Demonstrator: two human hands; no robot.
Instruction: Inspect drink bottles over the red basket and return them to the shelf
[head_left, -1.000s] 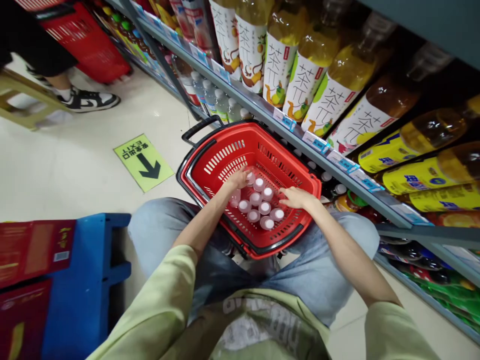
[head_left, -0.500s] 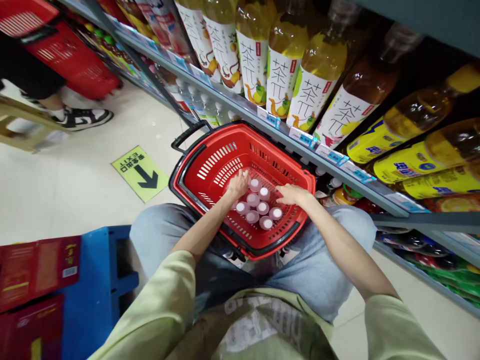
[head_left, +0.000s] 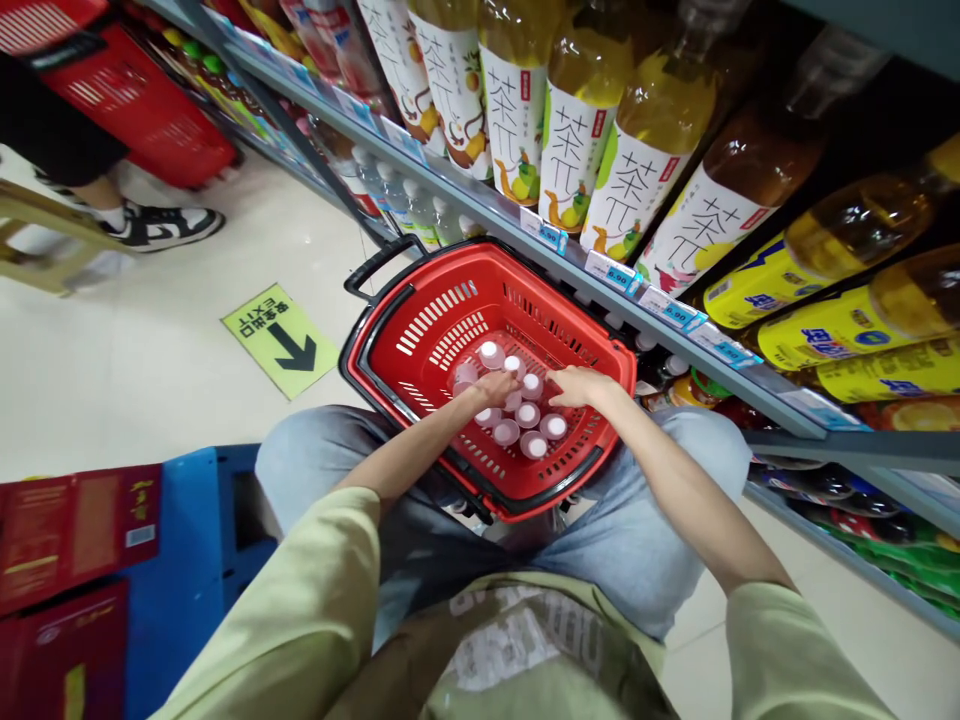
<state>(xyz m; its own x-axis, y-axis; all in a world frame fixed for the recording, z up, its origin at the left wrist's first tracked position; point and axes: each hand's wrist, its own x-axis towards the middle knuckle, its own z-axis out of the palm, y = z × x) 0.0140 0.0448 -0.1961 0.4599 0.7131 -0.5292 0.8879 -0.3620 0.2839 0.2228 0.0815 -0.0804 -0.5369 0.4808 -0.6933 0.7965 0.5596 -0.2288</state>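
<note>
A red plastic shopping basket (head_left: pixel 439 300) stands on the floor between my knees, against the bottom of a drinks shelf. Several small bottles with pale pink caps (head_left: pixel 534 444) stand upright in its near right part. My left hand (head_left: pixel 494 388) reaches into the basket and curls over the caps in the middle of the group. My right hand (head_left: pixel 576 386) rests on the bottles at the right side of the group, fingers bent down onto a cap. What each hand grips under the fingers is hidden.
Large tea bottles (head_left: pixel 514 110) and yellow-labelled bottles (head_left: pixel 840 340) fill the shelf (head_left: pixel 622 290) on the right. A green EXIT floor sticker (head_left: pixel 279 338) lies left of the basket. A blue crate (head_left: pixel 187 560) with red cartons stands at my left. Another person's shoe (head_left: pixel 161 225) and red basket (head_left: pixel 142 110) are far left.
My left hand has moved from the far left bottles toward the middle of the group, uncovering two caps behind it. My right hand has stayed on the right-hand bottles.
</note>
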